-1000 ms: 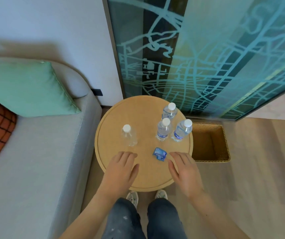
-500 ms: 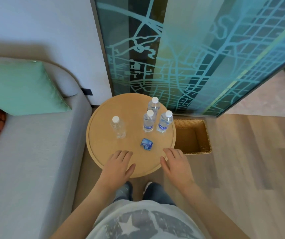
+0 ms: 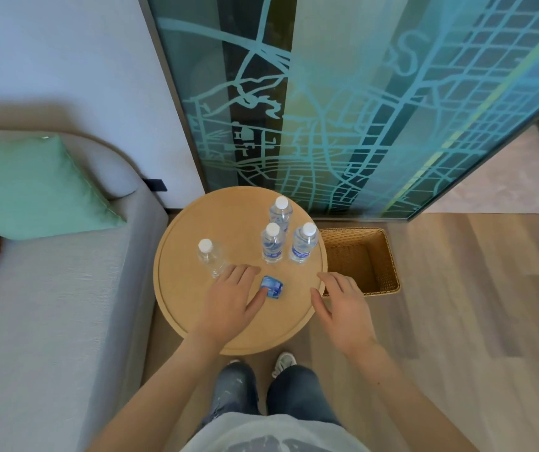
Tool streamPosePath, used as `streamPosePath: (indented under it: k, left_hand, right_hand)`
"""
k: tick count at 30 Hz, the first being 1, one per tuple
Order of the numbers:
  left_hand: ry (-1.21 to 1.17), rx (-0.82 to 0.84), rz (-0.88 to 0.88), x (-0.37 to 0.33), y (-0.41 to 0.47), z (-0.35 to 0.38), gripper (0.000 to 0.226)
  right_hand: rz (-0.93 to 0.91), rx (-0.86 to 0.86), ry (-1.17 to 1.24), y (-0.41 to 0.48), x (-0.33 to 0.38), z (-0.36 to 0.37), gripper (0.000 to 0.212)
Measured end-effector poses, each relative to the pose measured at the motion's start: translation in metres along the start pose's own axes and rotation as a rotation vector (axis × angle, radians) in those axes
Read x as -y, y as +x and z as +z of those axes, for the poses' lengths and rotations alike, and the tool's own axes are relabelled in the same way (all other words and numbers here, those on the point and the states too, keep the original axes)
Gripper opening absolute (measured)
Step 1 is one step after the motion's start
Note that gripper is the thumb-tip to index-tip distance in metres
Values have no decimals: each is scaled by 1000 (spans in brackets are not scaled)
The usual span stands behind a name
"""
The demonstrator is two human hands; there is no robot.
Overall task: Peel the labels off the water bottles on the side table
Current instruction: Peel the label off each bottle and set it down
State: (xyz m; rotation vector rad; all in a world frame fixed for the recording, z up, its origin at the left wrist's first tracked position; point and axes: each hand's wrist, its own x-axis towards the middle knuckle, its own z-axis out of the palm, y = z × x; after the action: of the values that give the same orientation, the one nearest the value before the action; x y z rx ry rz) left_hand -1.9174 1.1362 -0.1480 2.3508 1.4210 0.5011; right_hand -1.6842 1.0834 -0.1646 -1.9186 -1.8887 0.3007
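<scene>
On round pale-wood table (image 3: 176, 288) with raised rim: four small clear plastic bottles, white screw caps, all upright. Off alone at left, bare bottle (image 3: 211, 257), no label, probably set apart as the finished one. Clustered toward the far right edge, three labelled bottles (image 3: 272, 244), blue-and-white wraps round the bodies, close together, likely the to-do group. Near front centre, peeled label (image 3: 273, 287), crumpled glossy blue film, dropped flat on the wood. Left hand (image 3: 229, 301) spread low over the table, fingers straight, gripping nothing; thumb tip at the label's edge, contact hard to tell; fingertips just beside bare bottle. Right hand (image 3: 343, 305) relaxed and open by the table's right rim, holding nothing. On the floor just beside the table, wicker basket (image 3: 388, 272), coarse woven, rectangular, probably there for scraps.
</scene>
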Motion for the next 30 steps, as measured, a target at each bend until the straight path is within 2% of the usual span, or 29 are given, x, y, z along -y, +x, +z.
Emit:
streamPosePath:
  k: [3, 12, 17, 20, 24, 30]
  left_hand:
    - [-58, -18, -61, 4, 26, 11, 42]
    - [-307, 37, -366, 39, 87, 76, 78]
    - [-352, 42, -478, 64, 108, 122, 90]
    - [-393, 23, -497, 73, 118, 145, 88]
    - [-462, -6, -510, 80, 125, 163, 77]
    - [-490, -32, -561, 82, 131, 169, 70]
  right_hand:
    - [26, 7, 16, 18, -11, -1, 33]
    - [2, 66, -16, 55, -38, 38, 34]
    - [4, 88, -66, 59, -52, 69, 34]
    - [-8, 117, -92, 59, -60, 85, 40]
    - [42, 196, -81, 54, -68, 101, 31]
    - [16, 204, -75, 50, -71, 104, 30]
